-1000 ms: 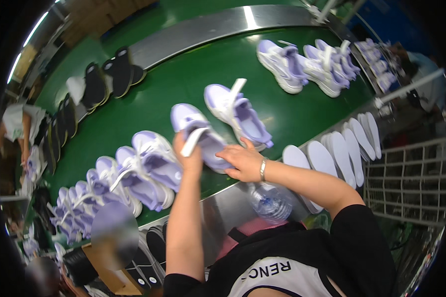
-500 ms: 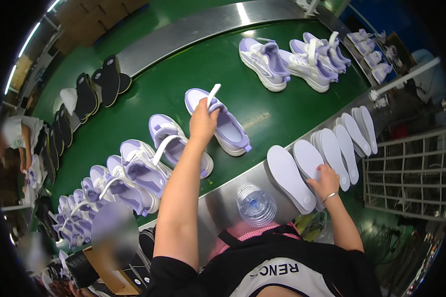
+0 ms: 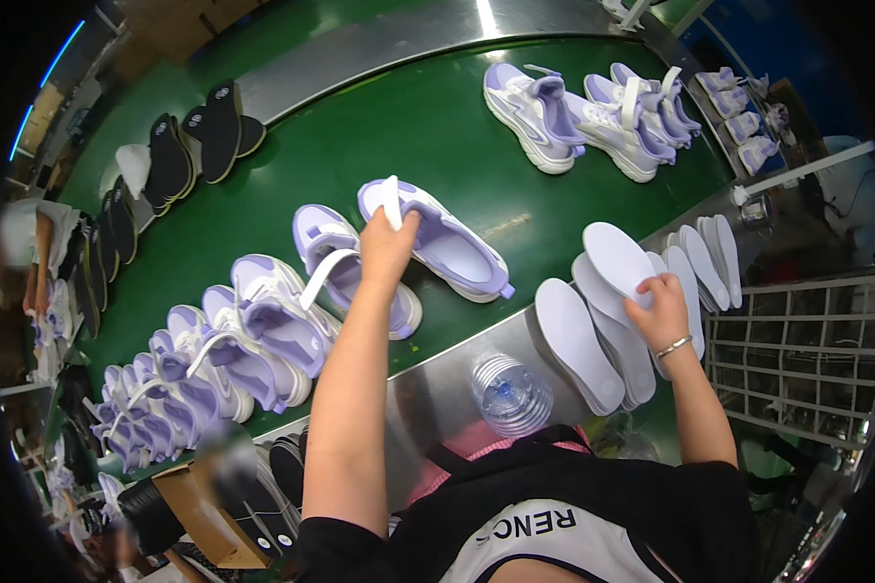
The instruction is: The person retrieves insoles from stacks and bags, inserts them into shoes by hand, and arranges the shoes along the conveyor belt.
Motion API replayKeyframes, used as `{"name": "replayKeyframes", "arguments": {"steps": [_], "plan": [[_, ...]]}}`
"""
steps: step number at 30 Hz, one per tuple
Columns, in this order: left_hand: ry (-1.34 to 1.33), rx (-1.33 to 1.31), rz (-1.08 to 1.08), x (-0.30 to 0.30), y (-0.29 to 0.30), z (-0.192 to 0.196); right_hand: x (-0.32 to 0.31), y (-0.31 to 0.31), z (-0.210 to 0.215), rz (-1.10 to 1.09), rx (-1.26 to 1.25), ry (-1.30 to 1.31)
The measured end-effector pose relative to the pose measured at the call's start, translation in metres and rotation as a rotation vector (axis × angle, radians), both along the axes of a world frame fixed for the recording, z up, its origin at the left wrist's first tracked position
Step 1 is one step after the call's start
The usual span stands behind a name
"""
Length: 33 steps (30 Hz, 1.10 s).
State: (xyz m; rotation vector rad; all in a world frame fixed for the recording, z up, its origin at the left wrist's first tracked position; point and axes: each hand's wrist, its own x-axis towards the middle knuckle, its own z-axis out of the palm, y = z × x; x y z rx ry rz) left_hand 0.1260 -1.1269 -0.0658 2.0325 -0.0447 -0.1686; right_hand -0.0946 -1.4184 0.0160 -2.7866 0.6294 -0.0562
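My left hand [image 3: 389, 248] pinches the white strap of a white and lilac sneaker [image 3: 447, 248], which lies on the green belt with its opening toward me. Between the fingers and thumb of my right hand [image 3: 663, 313] is a white insole [image 3: 614, 257], raised and tilted above the insole stacks. Just below it, one stack of insoles [image 3: 624, 355] lies partly covered. To its left is another white insole stack [image 3: 576, 340] on the metal edge. Beside my left wrist sits a second sneaker [image 3: 345, 267] with its strap hanging loose.
More sneakers [image 3: 272, 316] line the belt at left, and several stand at far right [image 3: 622, 126]. Black insoles [image 3: 219, 131] lie along the far-left metal rim. A see-through ribbed plastic container [image 3: 511, 394] stands before me, and a wire rack [image 3: 797, 350] at right.
My right hand has lifted an insole off its stack and tilted it. Still on the strap, my left hand has shifted slightly, and the sneaker has turned a little.
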Motion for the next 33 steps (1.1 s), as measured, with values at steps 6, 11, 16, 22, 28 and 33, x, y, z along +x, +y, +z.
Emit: {"name": "replayKeyframes", "arguments": {"steps": [6, 11, 16, 22, 28, 33], "plan": [[-0.077, 0.105, -0.052, 0.0, -0.017, 0.014, -0.052, -0.015, -0.026, 0.014, -0.038, 0.01], [-0.253, 0.16, -0.053, -0.004, -0.014, 0.013, 0.002, 0.015, -0.003, -0.073, 0.897, -0.016], [-0.142, 0.254, 0.007, -0.012, -0.017, 0.015, 0.112, 0.103, 0.013, 0.237, 0.892, 0.481], [-0.167, 0.202, 0.069, -0.015, -0.019, 0.003, 0.164, 0.169, -0.04, 0.702, -0.162, 0.351], [-0.123, 0.197, 0.139, -0.012, -0.02, -0.008, 0.137, 0.14, 0.019, 0.79, -0.343, 0.518], [-0.132, 0.166, 0.159, -0.012, -0.019, -0.008, 0.14, 0.145, 0.023, 0.817, -0.247, 0.538]]}}
